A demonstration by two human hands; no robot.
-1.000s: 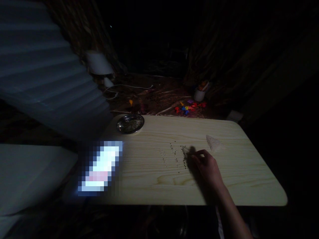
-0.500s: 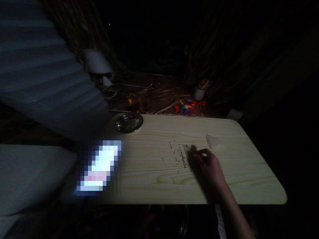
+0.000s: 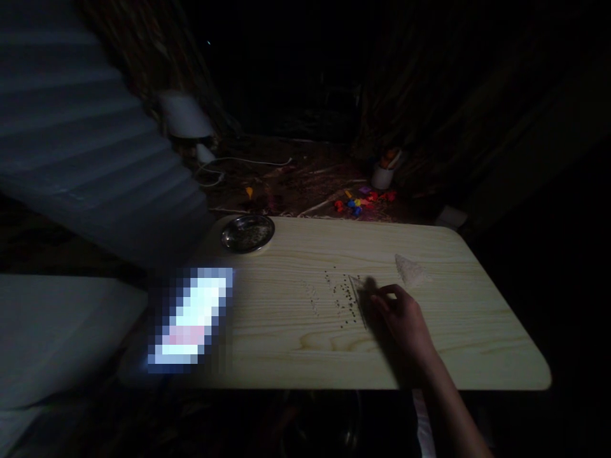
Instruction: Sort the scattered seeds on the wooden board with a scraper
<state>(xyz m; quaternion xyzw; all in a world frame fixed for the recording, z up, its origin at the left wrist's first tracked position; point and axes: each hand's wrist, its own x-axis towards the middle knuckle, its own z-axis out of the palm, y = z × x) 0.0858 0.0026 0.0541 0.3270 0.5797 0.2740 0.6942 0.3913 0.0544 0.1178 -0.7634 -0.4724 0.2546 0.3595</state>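
Very dim shot; most of frame near black, esp. top and right. Only bright area is the table (image 3: 296, 356), lit from the left by a glowing, pixelated patch (image 3: 191, 318) w/ slight bloom. Right hand (image 3: 403, 318) is dark, throws a soft shadow leftward over the seeds (image 3: 344, 299). Metal dish (image 3: 248, 233) shows faint glints. Left edge blurry, w/ banding stripes. Bkgd murky, noisy, low detail. Table edges bow, wide-angle.
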